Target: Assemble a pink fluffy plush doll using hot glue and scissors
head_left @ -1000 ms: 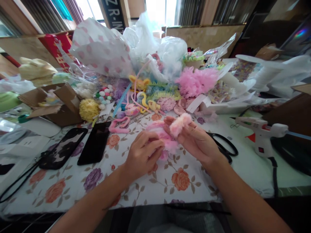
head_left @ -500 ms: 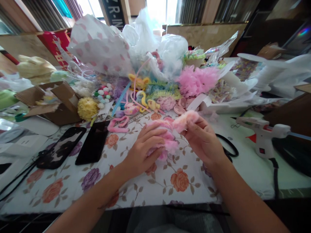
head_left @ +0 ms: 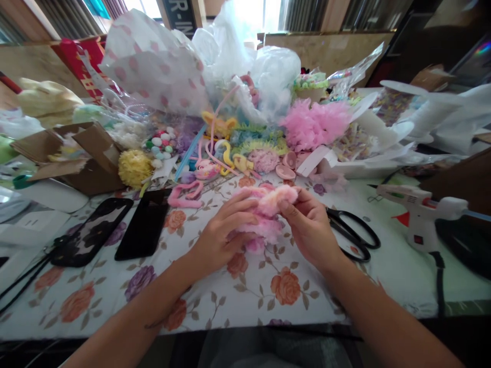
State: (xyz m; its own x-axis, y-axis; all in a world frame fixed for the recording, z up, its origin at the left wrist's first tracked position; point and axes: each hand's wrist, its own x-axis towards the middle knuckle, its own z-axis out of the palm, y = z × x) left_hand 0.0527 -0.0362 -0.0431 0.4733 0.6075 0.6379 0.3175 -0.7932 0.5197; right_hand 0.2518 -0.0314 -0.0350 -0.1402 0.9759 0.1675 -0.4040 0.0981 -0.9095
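A fluffy pink bundle [head_left: 264, 229], seemingly of thick chenille stems, is held just over the flowered cloth. My left hand [head_left: 226, 225] wraps round its left side, fingers curved over the top and thumb underneath. A peach-pink fluffy strand [head_left: 276, 199] runs across the upper part of the bundle. Its right end is pinched between thumb and fingers of my right hand [head_left: 310, 225]. The left fingers hide part of the bundle. Just right of my right hand lie black-handled scissors [head_left: 355, 232], their blades partly covered by that hand.
A white glue gun [head_left: 422, 209] lies at the right. Two phones, one a black phone [head_left: 143, 227], rest at the left near a pink bent stem [head_left: 186, 195]. Behind are a pile of plush trims, plastic bags [head_left: 153, 66], pink fluff [head_left: 316, 125] and a cardboard box [head_left: 92, 158].
My right hand has moved left and slightly down, bringing the strand in across the bundle. The scissors now show more from behind the right hand. The view has shifted slightly.
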